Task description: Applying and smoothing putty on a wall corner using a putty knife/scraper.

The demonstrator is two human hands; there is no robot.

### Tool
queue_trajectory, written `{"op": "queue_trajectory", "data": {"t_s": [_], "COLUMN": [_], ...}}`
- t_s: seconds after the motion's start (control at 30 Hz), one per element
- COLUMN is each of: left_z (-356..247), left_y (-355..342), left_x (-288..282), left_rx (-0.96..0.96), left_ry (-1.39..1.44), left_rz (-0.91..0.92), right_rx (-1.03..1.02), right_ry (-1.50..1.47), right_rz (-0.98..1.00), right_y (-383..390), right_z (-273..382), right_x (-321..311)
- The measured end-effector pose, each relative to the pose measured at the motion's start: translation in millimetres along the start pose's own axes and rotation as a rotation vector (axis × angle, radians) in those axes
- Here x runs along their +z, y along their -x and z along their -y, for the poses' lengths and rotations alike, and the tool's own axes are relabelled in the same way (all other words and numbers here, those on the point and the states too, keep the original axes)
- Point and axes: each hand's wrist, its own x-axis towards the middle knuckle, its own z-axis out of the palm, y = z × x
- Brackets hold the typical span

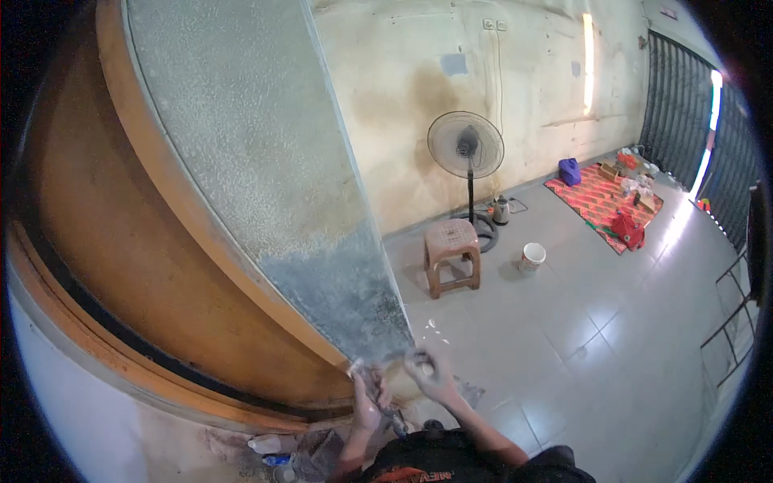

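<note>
Low in the middle, both my hands work at the bottom of a narrow wall section (pixel 322 290), pale grey above with a darker grey patch below. My left hand (pixel 368 402) is closed near the wooden frame's lower end, its fingers bunched; what they hold is too blurred to make out. To its right, my right hand (pixel 439 385) curls around a small ring-shaped roll (pixel 424 367), greyish with a light middle. That hand is beside the wall section's lower right corner. The gap between my hands is blurred.
A curved orange-brown wooden frame (pixel 201 241) borders the wall on the left. On the tiled floor stand a brown plastic stool (pixel 452 237), a pedestal fan (pixel 467 145), a white bucket (pixel 532 258) and a kettle (pixel 501 211). A red patterned mat (pixel 592 201) holds several items. Clutter lies below my left hand.
</note>
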Motion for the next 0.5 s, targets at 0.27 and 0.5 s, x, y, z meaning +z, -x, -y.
{"op": "queue_trajectory", "data": {"t_s": [0.27,0.5], "left_z": [-83.8,-95.3], "left_y": [-61.4,-59.3], "left_x": [122.6,158.4], "left_rx": [0.041,0.139], "left_ry": [0.119,0.161], "left_rz": [0.336,0.288], "right_rx": [0.146,0.275], "right_ry": [-0.229,-0.487], "right_rz": [0.373,0.314], "right_y": [17.5,10.5], "right_z": [86.9,115.1], "right_x": [-34.5,-37.1]}}
